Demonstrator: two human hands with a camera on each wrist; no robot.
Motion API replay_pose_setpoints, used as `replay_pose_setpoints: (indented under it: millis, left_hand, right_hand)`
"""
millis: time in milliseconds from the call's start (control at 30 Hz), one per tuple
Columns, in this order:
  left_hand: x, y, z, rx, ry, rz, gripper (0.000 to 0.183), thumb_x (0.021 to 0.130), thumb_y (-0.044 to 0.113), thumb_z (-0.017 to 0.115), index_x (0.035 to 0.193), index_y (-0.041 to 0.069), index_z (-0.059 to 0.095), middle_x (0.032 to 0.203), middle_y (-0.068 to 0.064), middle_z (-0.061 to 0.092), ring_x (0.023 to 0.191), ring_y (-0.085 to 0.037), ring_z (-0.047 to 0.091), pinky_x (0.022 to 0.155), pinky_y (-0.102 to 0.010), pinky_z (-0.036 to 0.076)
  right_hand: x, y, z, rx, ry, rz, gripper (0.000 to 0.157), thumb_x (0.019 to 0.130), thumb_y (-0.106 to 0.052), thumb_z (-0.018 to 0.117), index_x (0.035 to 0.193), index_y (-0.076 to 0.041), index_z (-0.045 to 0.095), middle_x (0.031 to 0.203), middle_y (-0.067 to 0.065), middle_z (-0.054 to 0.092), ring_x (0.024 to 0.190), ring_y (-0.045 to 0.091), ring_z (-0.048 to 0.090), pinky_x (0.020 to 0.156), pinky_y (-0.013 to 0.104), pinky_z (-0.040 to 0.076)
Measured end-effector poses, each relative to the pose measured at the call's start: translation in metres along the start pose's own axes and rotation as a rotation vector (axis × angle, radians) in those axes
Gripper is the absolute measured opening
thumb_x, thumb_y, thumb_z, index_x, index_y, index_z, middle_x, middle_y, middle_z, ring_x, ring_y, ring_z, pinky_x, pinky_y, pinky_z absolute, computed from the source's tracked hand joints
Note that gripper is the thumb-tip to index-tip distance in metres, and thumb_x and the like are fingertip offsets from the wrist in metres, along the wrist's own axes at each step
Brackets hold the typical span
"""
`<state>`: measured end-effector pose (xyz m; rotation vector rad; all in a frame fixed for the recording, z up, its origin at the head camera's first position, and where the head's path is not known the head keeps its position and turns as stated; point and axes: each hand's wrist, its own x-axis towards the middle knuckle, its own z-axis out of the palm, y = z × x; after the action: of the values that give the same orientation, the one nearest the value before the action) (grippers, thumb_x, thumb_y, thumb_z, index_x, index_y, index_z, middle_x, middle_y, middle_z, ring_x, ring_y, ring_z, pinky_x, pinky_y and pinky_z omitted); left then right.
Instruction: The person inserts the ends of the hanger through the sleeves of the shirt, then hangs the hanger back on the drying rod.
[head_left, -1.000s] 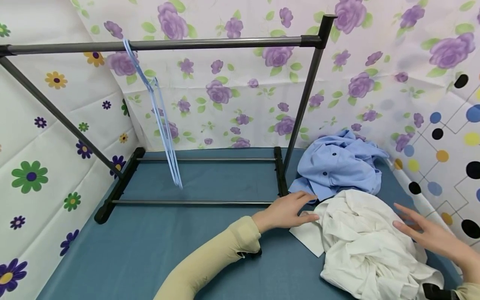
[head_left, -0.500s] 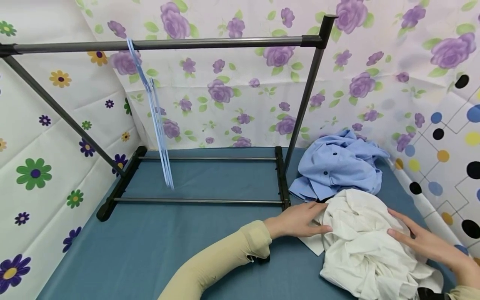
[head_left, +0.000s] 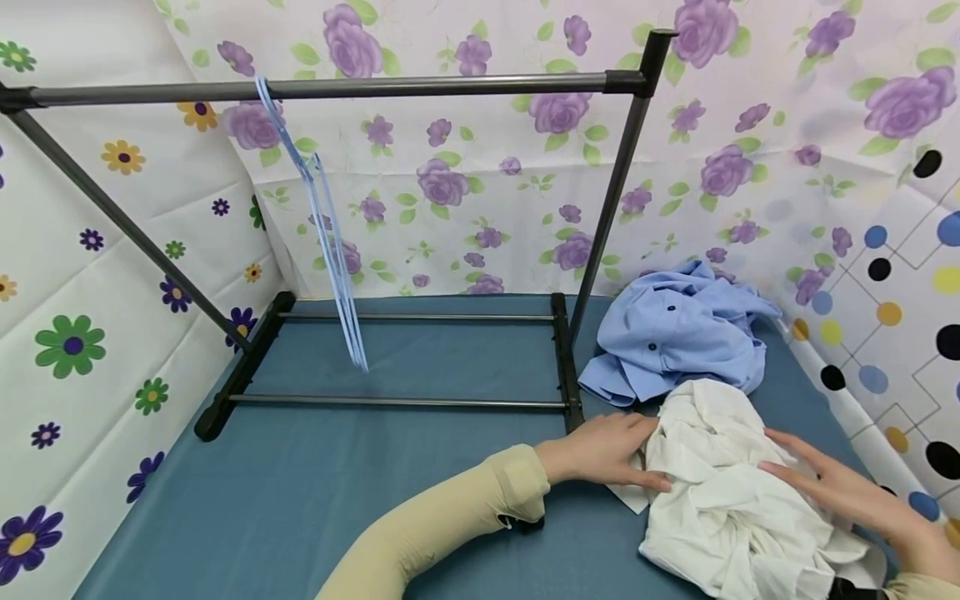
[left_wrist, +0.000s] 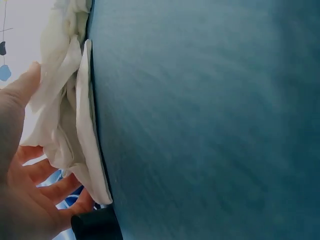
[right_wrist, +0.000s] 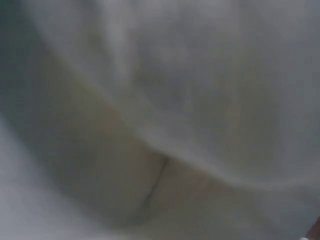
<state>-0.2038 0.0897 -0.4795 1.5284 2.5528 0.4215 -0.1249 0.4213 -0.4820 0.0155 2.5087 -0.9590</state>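
A crumpled white garment (head_left: 723,508) lies in a heap at the front right in the head view, with a flat, straight-edged flap at its left side. My left hand (head_left: 611,450) is at the heap's left edge, thumb in front and fingers reaching behind. In the left wrist view, the spread fingers (left_wrist: 57,190) are beside the white folds. From the right, my right hand (head_left: 840,496) rests on the heap with nearly straight fingers. Blurred white cloth (right_wrist: 200,100) fills the right wrist view.
A blue buttoned shirt (head_left: 675,333) lies crumpled behind the white heap. A dark metal clothes rack (head_left: 420,87) stands to the left, its right foot (head_left: 566,367) near my left hand. Thin blue hangers (head_left: 333,242) hang from its bar. Patterned sheets surround the blue-covered table (head_left: 247,508).
Both hands have moved inward onto the white garment from either side, and the heap has narrowed a little at the top. The hangers have swung slightly on the bar.
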Motion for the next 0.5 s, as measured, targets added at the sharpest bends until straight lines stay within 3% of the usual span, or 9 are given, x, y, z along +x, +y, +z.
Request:
replay_pose_setpoints:
  millis: [33,100,267,367,500]
  left_hand:
    - [0.0004,0.001,0.0,0.02,0.003,-0.004,0.084,0.079,0.069,0.051,0.144,0.02,0.03,0.133,0.006,0.044,0.115,-0.007,0.045,0.088,-0.022,0.041]
    - [0.0013,0.003,-0.0006,0.057,0.006,-0.012,0.082,0.08,0.068,0.05,0.143,0.019,0.032,0.132,0.006,0.045,0.113,-0.007,0.047,0.086,-0.022,0.042]
    - [0.0038,0.006,0.0001,0.103,0.02,-0.018,0.07,0.082,0.063,0.053,0.134,0.018,0.04,0.12,0.007,0.049,0.099,-0.006,0.05,0.076,-0.021,0.043]
    - [0.0052,0.0062,0.0016,0.098,0.026,-0.02,0.063,0.085,0.054,0.058,0.132,0.018,0.04,0.115,0.007,0.05,0.095,-0.006,0.05,0.073,-0.02,0.043]
    - [0.0083,0.0057,0.0043,0.077,0.04,-0.012,0.048,0.088,0.039,0.061,0.127,0.018,0.042,0.109,0.008,0.051,0.09,-0.005,0.051,0.07,-0.019,0.043]
  right_hand:
    - [0.0006,-0.0011,0.0,0.001,-0.009,0.013,0.085,0.093,-0.052,0.046,0.149,-0.006,0.001,0.144,0.037,0.003,0.103,0.056,0.04,0.068,0.053,0.041]
    - [0.0012,-0.0031,0.0004,-0.004,-0.022,0.024,0.088,0.092,-0.054,0.045,0.148,-0.002,0.001,0.143,0.038,0.004,0.117,0.06,0.027,0.074,0.058,0.04]
    - [0.0016,-0.0059,0.0021,0.013,-0.03,0.015,0.087,0.093,-0.052,0.046,0.147,0.001,0.002,0.143,0.038,0.005,0.123,0.06,0.014,0.079,0.062,0.036]
    - [0.0037,-0.0054,0.0033,0.022,-0.011,-0.02,0.082,0.094,-0.049,0.046,0.146,0.001,0.007,0.143,0.037,0.012,0.124,0.058,0.017,0.079,0.06,0.038]
    - [0.0086,-0.006,0.0066,0.057,0.004,-0.078,0.068,0.094,-0.044,0.05,0.141,-0.003,0.022,0.137,0.03,0.03,0.119,0.049,0.036,0.076,0.048,0.044]
